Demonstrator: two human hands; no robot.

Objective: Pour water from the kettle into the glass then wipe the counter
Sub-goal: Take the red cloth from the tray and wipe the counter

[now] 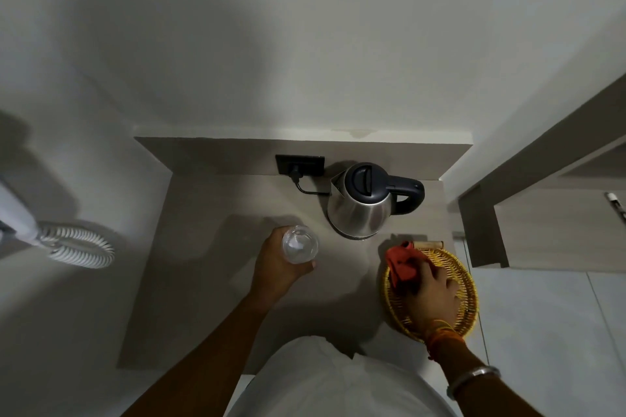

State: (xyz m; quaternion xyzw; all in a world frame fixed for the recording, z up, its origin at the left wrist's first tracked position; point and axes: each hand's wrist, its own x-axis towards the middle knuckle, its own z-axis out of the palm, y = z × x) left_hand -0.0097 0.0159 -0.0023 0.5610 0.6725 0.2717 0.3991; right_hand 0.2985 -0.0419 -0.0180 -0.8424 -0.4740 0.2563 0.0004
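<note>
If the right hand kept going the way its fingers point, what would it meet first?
The right hand already touches the red cloth at the basket rim. Beyond that, probably the kettle, though depth is unclear.

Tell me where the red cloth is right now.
In the head view the red cloth lies at the far left rim of the yellow wicker basket on the counter's right side, under the right hand's fingertips, near the kettle.

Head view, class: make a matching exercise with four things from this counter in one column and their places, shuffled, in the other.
1. glass
2. red cloth
3. kettle
4. plug

A. in the wall socket
B. at the woven basket's rim, under the right hand
C. held by the left hand
D. upright at the counter's back

Pairs: 1-C, 2-B, 3-D, 4-A
</note>
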